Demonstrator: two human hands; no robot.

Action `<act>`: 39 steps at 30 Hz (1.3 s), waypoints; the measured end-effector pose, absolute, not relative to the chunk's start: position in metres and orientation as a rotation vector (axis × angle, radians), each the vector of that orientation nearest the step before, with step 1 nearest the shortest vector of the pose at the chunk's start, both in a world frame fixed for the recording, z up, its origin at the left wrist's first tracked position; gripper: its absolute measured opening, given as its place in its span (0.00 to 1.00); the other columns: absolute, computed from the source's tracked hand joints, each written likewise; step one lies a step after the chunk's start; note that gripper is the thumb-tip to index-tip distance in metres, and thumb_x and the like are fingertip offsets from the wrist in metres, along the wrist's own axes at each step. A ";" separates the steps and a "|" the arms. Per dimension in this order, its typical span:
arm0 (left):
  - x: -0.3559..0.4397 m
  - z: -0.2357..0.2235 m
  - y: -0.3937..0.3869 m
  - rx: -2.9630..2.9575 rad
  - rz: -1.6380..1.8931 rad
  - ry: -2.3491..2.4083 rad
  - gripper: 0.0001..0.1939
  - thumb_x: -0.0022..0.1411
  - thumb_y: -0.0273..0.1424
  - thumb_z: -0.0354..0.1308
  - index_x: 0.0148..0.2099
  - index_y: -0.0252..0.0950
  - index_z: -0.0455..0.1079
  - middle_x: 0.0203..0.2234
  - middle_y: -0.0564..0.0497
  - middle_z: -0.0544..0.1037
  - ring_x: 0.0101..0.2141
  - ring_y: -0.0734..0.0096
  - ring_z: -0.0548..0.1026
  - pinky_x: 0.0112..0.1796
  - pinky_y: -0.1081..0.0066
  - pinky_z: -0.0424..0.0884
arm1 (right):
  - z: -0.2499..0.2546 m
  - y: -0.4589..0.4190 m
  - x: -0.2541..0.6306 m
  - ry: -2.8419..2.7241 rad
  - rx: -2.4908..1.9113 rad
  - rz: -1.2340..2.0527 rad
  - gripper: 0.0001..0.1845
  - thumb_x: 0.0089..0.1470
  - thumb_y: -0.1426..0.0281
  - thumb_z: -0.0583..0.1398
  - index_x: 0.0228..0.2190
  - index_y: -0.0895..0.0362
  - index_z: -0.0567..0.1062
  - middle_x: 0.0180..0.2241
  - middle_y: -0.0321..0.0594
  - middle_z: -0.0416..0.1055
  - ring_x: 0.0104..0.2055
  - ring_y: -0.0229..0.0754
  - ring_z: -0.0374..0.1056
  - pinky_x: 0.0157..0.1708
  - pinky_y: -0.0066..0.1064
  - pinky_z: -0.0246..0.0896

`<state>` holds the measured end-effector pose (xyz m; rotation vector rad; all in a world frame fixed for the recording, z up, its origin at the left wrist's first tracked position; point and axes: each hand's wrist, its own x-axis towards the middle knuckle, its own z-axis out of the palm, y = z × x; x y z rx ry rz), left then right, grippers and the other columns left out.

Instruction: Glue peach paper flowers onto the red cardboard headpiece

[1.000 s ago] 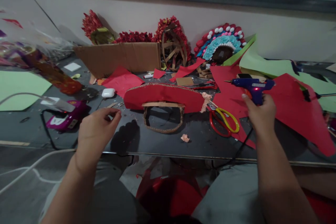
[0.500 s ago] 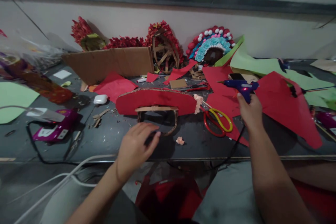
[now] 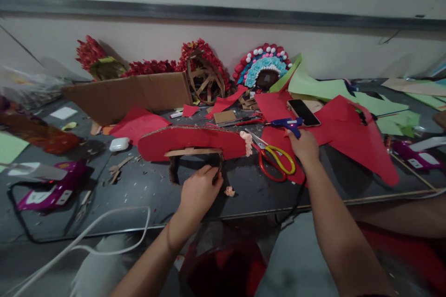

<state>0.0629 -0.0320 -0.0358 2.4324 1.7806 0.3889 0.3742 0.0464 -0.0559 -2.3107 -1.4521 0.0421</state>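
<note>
My left hand (image 3: 200,192) is closed on the brown cardboard band under a red-covered cardboard piece (image 3: 191,143), at the band's right side. A ruffled pink trim (image 3: 246,143) runs along the right end of that piece. In my right hand (image 3: 306,151) is a blue hot glue gun (image 3: 287,123), its nozzle pointing left and a small red light lit. Red-and-yellow-handled scissors (image 3: 290,167) lie between the two hands. A crumpled pink scrap (image 3: 229,191) rests on the table just right of my left hand.
Red paper (image 3: 362,148), a phone (image 3: 304,112) and green paper (image 3: 320,86) lie to the right. Behind stand a cardboard sheet (image 3: 128,95) and decorated headpieces (image 3: 266,67). A white earbud case (image 3: 119,144) and a purple power strip (image 3: 52,190) are left. White cables cross the front edge.
My left hand has gone from hovering with fingers apart to gripping the cardboard band. The view has shifted right, and my right hand still holds the glue gun, beside the now fully visible phone.
</note>
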 end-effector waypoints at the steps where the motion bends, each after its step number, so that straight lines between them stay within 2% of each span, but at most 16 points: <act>1: 0.060 -0.035 -0.033 2.428 0.432 1.775 0.09 0.60 0.30 0.49 0.33 0.38 0.71 0.27 0.51 0.74 0.26 0.69 0.74 0.25 0.72 0.61 | -0.056 0.046 0.374 -1.457 -2.316 0.037 0.24 0.55 0.57 0.49 0.39 0.64 0.72 0.37 0.54 0.69 0.39 0.50 0.66 0.37 0.38 0.58; 7: 0.042 -0.024 -0.031 2.376 0.850 1.676 0.08 0.59 0.29 0.51 0.34 0.36 0.72 0.27 0.51 0.74 0.28 0.73 0.72 0.30 0.76 0.64 | -0.053 0.044 0.374 -1.457 -2.317 0.007 0.22 0.55 0.60 0.50 0.37 0.65 0.72 0.35 0.55 0.68 0.39 0.51 0.66 0.39 0.41 0.59; 11: 0.034 -0.014 -0.026 2.349 0.936 1.689 0.08 0.59 0.30 0.52 0.33 0.35 0.72 0.25 0.52 0.73 0.27 0.74 0.71 0.29 0.77 0.63 | -0.038 0.037 0.360 -1.469 -2.215 -0.078 0.22 0.55 0.61 0.51 0.43 0.66 0.68 0.42 0.57 0.65 0.45 0.53 0.63 0.43 0.45 0.58; 15: 0.032 -0.010 -0.025 2.332 0.938 1.720 0.08 0.60 0.31 0.52 0.32 0.35 0.71 0.24 0.53 0.72 0.25 0.75 0.70 0.28 0.77 0.62 | -0.029 0.026 0.311 -1.827 -1.903 0.000 0.17 0.57 0.63 0.51 0.43 0.61 0.69 0.43 0.49 0.67 0.48 0.47 0.62 0.48 0.38 0.57; 17: 0.032 -0.009 -0.025 2.312 0.964 1.730 0.08 0.60 0.32 0.53 0.32 0.35 0.71 0.25 0.52 0.73 0.26 0.74 0.71 0.29 0.76 0.63 | -0.034 0.021 0.282 -2.041 -1.724 0.092 0.17 0.56 0.65 0.52 0.46 0.57 0.69 0.46 0.45 0.67 0.49 0.44 0.62 0.49 0.35 0.57; 20: 0.033 -0.009 -0.024 2.294 0.962 1.750 0.09 0.60 0.32 0.53 0.33 0.34 0.72 0.25 0.51 0.73 0.27 0.74 0.71 0.30 0.76 0.63 | -0.046 0.021 0.250 -2.224 -1.561 0.189 0.19 0.57 0.70 0.51 0.50 0.54 0.67 0.52 0.44 0.64 0.53 0.46 0.60 0.50 0.38 0.57; 25: 0.033 -0.009 -0.024 2.314 0.915 1.723 0.09 0.59 0.31 0.53 0.33 0.34 0.72 0.25 0.51 0.74 0.27 0.73 0.72 0.29 0.76 0.63 | -0.053 0.019 0.239 -2.376 -1.442 0.314 0.16 0.57 0.76 0.50 0.44 0.57 0.72 0.44 0.45 0.69 0.49 0.45 0.63 0.47 0.35 0.58; 28: 0.034 -0.011 -0.025 2.311 0.895 1.691 0.09 0.59 0.32 0.52 0.34 0.34 0.73 0.26 0.51 0.75 0.28 0.72 0.73 0.30 0.76 0.64 | -0.043 0.005 0.239 -2.454 -1.375 0.388 0.14 0.57 0.75 0.52 0.42 0.57 0.73 0.40 0.43 0.70 0.45 0.43 0.65 0.45 0.32 0.59; 32: 0.035 -0.018 -0.024 2.292 0.797 1.719 0.09 0.58 0.32 0.52 0.35 0.35 0.73 0.26 0.51 0.75 0.28 0.71 0.73 0.29 0.75 0.64 | -0.027 -0.021 0.234 -2.604 -1.191 0.543 0.10 0.56 0.72 0.55 0.38 0.53 0.74 0.35 0.37 0.71 0.40 0.36 0.67 0.40 0.25 0.59; 39: 0.043 -0.032 -0.021 2.281 0.550 1.743 0.08 0.59 0.30 0.52 0.34 0.36 0.73 0.28 0.49 0.75 0.29 0.69 0.73 0.29 0.74 0.63 | -0.018 -0.031 0.231 -2.608 -1.139 0.643 0.12 0.54 0.64 0.58 0.39 0.52 0.76 0.45 0.40 0.70 0.48 0.42 0.63 0.50 0.35 0.54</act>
